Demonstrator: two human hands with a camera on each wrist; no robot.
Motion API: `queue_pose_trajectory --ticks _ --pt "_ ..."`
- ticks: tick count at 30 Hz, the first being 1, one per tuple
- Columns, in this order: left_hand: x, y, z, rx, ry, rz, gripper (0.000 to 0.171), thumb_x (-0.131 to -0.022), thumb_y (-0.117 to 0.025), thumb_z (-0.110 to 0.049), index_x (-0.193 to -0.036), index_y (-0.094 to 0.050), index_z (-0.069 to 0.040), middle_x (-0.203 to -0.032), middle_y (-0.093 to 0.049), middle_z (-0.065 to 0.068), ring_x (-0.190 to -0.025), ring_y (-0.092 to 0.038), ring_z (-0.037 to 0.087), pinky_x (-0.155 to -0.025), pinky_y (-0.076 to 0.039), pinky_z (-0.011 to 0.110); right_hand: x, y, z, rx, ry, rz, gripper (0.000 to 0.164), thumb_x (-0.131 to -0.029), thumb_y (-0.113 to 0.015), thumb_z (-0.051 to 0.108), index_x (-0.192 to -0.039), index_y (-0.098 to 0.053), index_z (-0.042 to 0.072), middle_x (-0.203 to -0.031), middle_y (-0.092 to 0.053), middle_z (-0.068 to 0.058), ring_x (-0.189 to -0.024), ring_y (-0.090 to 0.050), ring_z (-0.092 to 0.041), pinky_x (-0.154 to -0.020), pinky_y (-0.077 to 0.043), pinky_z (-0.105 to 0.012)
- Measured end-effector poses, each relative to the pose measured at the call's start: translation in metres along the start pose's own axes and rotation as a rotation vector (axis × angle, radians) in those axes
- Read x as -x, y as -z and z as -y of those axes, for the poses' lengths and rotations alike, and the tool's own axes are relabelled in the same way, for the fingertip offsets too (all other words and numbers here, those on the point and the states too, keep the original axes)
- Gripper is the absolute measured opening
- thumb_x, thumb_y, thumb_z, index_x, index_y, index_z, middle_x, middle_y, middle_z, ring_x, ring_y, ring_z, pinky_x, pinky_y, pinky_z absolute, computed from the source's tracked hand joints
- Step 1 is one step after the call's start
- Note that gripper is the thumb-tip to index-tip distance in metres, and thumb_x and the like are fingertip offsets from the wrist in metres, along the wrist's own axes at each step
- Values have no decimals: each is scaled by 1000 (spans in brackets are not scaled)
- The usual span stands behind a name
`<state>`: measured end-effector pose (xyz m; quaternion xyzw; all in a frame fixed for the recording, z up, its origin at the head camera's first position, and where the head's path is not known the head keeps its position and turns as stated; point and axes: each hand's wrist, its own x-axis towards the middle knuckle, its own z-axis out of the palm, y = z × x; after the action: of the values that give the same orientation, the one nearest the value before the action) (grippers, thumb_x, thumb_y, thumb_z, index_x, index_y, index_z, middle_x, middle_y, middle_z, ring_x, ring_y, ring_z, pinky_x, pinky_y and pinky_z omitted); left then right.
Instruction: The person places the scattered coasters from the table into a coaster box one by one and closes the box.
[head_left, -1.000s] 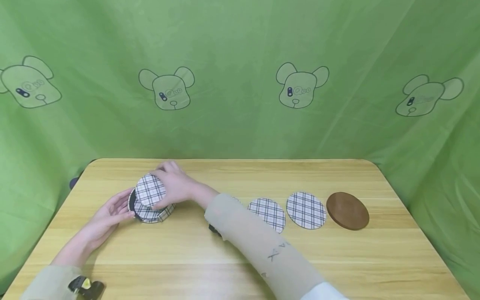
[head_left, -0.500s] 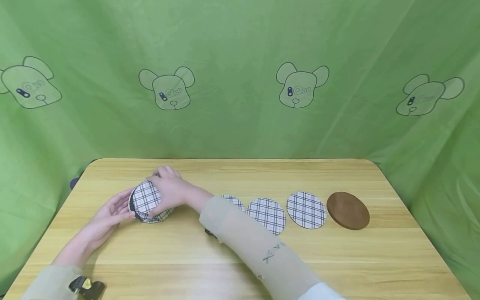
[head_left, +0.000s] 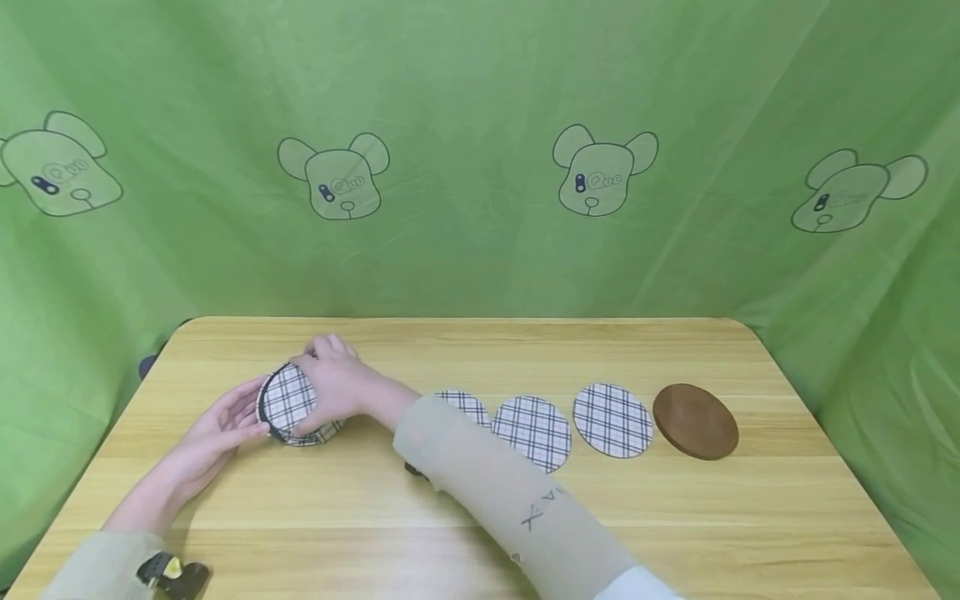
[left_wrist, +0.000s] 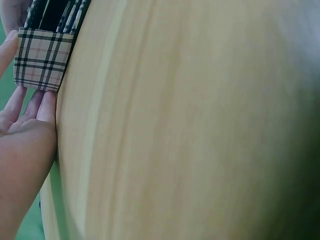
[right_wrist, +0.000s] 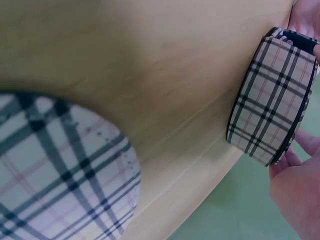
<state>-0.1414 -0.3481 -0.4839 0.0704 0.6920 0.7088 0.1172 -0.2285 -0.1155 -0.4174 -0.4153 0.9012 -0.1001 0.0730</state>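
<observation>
A round plaid coaster holder with black trim stands at the left of the table, its open side showing stacked edges inside. My left hand grips its left side, thumb in front and fingers behind. My right hand holds a round plaid coaster by its right edge, thumb below and fingers above. That coaster overlaps the holder in the head view, with a dark band of the holder along its left. From the right wrist view, the holder's plaid wall shows between the hands.
Plaid coasters lie in a row on the wooden table: one partly behind the right sleeve, then a middle coaster and a right coaster. A brown disc ends the row. A green curtain surrounds the table.
My right hand has moved slightly left and down, bringing the coaster from above the holder down into line with it. My left hand has stayed in place.
</observation>
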Motion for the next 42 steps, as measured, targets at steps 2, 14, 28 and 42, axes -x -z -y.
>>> queue_pose_trajectory --ticks 2,14,28,42 --pt "0 0 0 8 -3 6 76 -101 -58 8 -166 -20 -2 -141 -48 -29 -128 -52 -16 -106 -44 1 0 0 2 7 2 4 109 -75 -87 66 -161 -44 14 -153 -47 -3 -137 -40 -15 -122 -39 -27" --pt "2 -1 2 23 -26 16 70 -101 -57 9 -163 -32 -12 -143 -50 -26 -128 -53 -13 -107 -45 2 3 -6 3 10 12 -1 110 -76 -87 66 -161 -43 12 -154 -46 -4 -138 -39 -15 -122 -39 -26" --pt "1 -2 0 4 -6 9 74 -101 -58 7 -166 -25 -6 -142 -46 -26 -129 -51 -14 -106 -43 1 5 -14 -3 -15 18 -21 108 -79 -85 67 -163 -41 15 -158 -43 -4 -142 -38 -17 -129 -35 -32" --pt "0 1 1 -1 -13 5 72 -101 -59 7 -164 -30 -7 -142 -49 -25 -129 -53 -13 -106 -44 1 23 -7 -17 -159 60 -13 103 -80 -89 56 -162 -42 14 -160 -42 -7 -148 -35 -21 -131 -33 -37"
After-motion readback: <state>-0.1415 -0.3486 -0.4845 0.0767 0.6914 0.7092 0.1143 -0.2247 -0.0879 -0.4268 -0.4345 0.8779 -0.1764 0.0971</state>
